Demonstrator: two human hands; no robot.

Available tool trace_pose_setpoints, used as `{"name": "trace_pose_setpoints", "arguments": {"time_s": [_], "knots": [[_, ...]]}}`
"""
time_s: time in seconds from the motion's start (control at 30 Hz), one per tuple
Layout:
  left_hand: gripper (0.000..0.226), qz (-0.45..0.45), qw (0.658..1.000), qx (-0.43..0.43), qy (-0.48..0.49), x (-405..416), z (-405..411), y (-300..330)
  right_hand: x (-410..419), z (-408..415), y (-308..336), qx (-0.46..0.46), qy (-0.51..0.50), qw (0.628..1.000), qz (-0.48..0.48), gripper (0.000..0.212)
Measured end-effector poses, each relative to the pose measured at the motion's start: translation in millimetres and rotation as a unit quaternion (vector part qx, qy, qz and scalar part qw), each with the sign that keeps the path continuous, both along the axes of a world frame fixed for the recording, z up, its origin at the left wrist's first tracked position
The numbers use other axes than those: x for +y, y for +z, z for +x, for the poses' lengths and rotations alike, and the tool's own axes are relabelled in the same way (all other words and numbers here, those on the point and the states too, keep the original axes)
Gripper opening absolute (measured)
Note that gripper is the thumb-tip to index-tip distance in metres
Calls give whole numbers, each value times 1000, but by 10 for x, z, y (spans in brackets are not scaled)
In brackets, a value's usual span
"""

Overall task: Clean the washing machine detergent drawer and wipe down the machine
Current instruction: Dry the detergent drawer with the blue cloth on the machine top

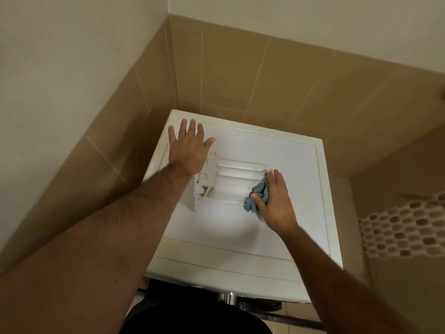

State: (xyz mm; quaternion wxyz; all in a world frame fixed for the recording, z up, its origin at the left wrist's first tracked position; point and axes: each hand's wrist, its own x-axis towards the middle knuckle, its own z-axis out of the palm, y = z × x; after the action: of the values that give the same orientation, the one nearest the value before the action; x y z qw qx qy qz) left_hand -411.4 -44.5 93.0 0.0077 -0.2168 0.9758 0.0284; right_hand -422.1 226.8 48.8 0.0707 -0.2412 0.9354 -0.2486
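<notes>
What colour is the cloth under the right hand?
Light blue. The cloth shows bunched under the right hand in the head view, beside the white detergent drawer.

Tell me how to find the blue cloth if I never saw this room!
Find the white washing machine in the tiled corner. On its flat top lies a white detergent drawer. At the drawer's right end, the right hand holds the blue cloth, the only blue thing there.

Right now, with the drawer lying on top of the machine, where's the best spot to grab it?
Probably the long side walls of the drawer, taken from above. It lies flat on the washing machine, compartments up. The left hand rests flat past one end; the right hand, holding the blue cloth, covers the other. The middle span is free.
</notes>
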Motion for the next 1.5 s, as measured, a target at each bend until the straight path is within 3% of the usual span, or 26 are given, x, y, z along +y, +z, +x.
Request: {"name": "trace_pose_setpoints", "arguments": {"time_s": [0.1, 0.17, 0.2, 0.3, 0.4, 0.5, 0.57, 0.63, 0.73, 0.87, 0.93, 1.03, 1.2, 1.4, 1.5], "knots": [[67, 20, 1000, -5, 10, -1, 3, 6, 113, 68, -90, -55, -21, 998, -12, 64], [65, 25, 1000, -5, 14, 11, 12, 4, 201, 120, -130, -81, -25, 995, -55, 26], [63, 29, 999, -1, 18, 10, 17, -1, 245, 122, -165, -73, -38, 995, -55, 16], [58, 34, 999, 7, 19, 15, 29, -5, 256, 118, -158, -60, -126, 990, -30, 32], [53, 25, 1000, 6, 0, 55, 46, 34, 131, 191, -80, -71, -243, 961, -110, 61], [61, -7, 999, -32, -28, 46, 62, 84, -8, 325, -90, -122, -283, 932, -190, 42], [65, -22, 998, -51, -39, 41, 59, 92, -57, 398, -88, -120, -277, 933, -197, 39], [54, 16, 999, -20, -20, 38, 54, 111, -52, 436, -53, -100, -266, 940, -189, 41], [49, 70, 998, 6, -3, 23, 49, 115, -13, 404, 38, -2, -237, 962, -137, 40], [60, 187, 982, 18, 32, -72, 30, 68, -131, 170, 136, 108, -130, 980, -103, 17], [67, 247, 965, 66, 65, -85, 98, 92, -231, 39, 181, 135, -70, 985, -81, 12], [54, 253, 958, 113, 76, -112, 342, 165, -259, -121, 158, 76, -42, 994, -66, 9], [25, 307, 949, 57, 32, -87, 595, 165, -155, -138, 73, 107, -46, 993, -17, 18], [28, 286, 956, 65, 28, -72, 339, 130, -87, 257, 157, 118, -49, 991, 33, 22], [30, 306, 949, 66, 24, -65, 185, 127, -100, 437, 213, 83, -1, 996, 18, 16]]}}
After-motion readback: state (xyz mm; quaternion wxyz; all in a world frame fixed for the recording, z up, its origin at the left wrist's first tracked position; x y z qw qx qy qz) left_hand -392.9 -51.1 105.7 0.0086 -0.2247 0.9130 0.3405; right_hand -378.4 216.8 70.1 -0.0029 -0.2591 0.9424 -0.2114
